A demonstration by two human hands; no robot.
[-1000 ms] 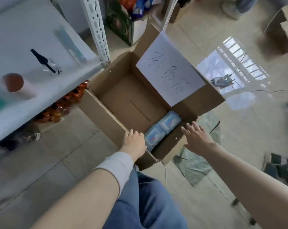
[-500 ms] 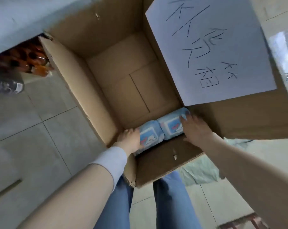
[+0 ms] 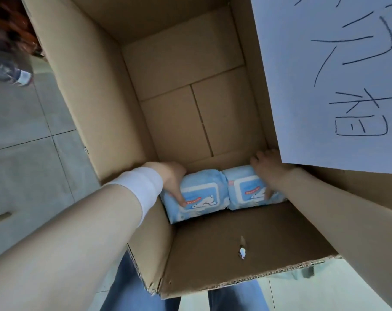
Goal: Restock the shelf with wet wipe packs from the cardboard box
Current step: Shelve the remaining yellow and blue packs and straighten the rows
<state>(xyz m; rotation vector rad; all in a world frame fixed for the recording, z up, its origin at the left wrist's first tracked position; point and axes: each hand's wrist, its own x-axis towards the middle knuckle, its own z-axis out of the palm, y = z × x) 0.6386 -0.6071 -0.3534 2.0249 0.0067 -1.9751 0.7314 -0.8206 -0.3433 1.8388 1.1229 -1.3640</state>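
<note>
Cardboard box (image 3: 89, 86): stands open on the tiled floor (image 3: 22, 167), with both arms reaching down into it.
Wet wipe packs: two light blue packs lie side by side on the box bottom, touching each other and pushed against the near wall, label faces up.
Left pack (image 3: 201, 196): sits in the near left corner.
Left hand (image 3: 172, 178): grips the left pack at its outer end. The thumb lies across the top face, and the other fingers curl down between pack and box wall, out of sight.
Right pack (image 3: 246, 189): lies just beside the first, toward the right wall.
Right hand (image 3: 269, 169): holds the right pack. The fingers are curled over its far right end and the thumb presses on the top face near the label.
Paper sheet (image 3: 336, 75): white with handwritten strokes, fixed to the right flap and covering part of the right hand.
Sleeve cuff (image 3: 141, 187): white, at the left wrist.
Jeans (image 3: 127, 288): blue legs show below the box.
</note>
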